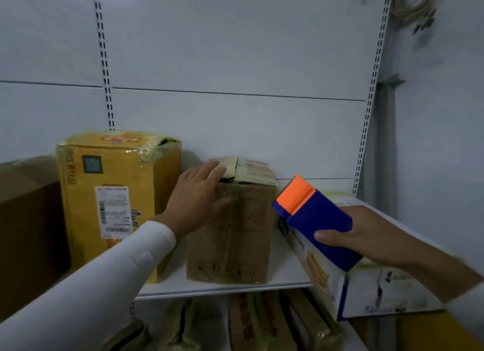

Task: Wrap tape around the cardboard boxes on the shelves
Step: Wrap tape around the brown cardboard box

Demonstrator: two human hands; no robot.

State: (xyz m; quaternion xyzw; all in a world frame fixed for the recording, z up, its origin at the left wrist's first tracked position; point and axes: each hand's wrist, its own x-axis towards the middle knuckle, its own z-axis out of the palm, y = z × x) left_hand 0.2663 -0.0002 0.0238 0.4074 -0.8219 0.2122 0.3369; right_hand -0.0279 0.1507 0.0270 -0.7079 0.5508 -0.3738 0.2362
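Observation:
A brown cardboard box (243, 235) stands upright in the middle of the white shelf (225, 287), its top flaps taped and slightly raised. My left hand (199, 193) rests on its upper left corner, fingers straight over the top edge and the thumb on the front face. My right hand (366, 238) grips a blue tape dispenser (314, 219) with an orange head, held to the right of the brown box, orange end pointing up and left. A yellow box (112, 193) wrapped in clear tape stands to the left.
A white and blue box (372, 290) lies on the shelf at the right, under my right hand. A dark brown box (28, 232) fills the far left. Several taped boxes (248, 324) sit on the shelf below. Slotted uprights (104, 62) run up the back panel.

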